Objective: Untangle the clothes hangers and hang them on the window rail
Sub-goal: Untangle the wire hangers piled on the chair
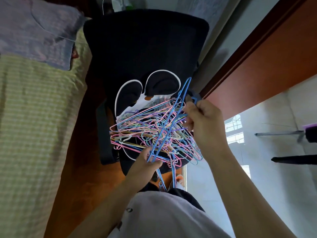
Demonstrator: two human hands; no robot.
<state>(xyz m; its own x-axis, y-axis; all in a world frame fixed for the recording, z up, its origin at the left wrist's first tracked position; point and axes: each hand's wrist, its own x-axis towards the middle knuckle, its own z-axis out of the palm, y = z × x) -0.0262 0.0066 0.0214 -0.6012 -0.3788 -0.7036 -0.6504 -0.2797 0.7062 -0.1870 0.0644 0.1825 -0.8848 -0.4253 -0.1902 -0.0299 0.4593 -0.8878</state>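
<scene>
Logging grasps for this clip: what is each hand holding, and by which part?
Both hold one blue hanger: right hand grips its hook end, left hand pinches its lower corner above the tangled pile.

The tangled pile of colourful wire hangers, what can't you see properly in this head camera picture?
Head view:
- Tangled pile of colourful wire clothes hangers: how many there are; the wires overlap too densely.
- Blue wire hanger: its hook, hidden behind the right hand.
- Left hand: its fingertips, buried under the wires.
- Black chair: its seat, covered by the pile.
- The window rail: not in the picture.
</scene>
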